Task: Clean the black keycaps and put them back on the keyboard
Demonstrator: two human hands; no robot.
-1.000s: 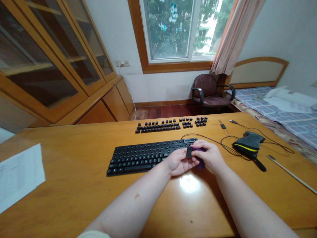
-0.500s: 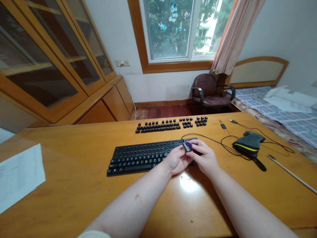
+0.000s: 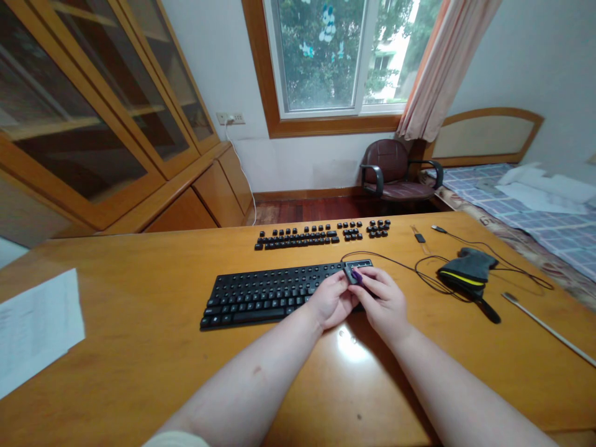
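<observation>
Both hands meet over the right end of a black keyboard (image 3: 261,295). Its front rows carry keycaps, while many positions behind them are bare. Pinched in my left hand (image 3: 333,302) is a small dark keycap (image 3: 350,275), larger than a single letter key. My right hand (image 3: 384,301) is closed on a bit of purple cloth (image 3: 357,275), pressed against that keycap. My fingers hide most of the cloth and the keyboard's number pad. Beyond the keyboard, loose black keycaps (image 3: 298,241) lie in rows.
On the right of the wooden desk (image 3: 139,298) are a grey handheld duster (image 3: 468,270), a looped cable (image 3: 421,273), a small black tag (image 3: 419,238) and a thin white-handled brush (image 3: 549,326). Paper sheets (image 3: 40,335) lie at left. A chair (image 3: 388,167) stands behind.
My right fingers have shifted slightly over the keycap, and the purple cloth sits a little differently on it. The keycap stays in my left hand; the rest is unchanged.
</observation>
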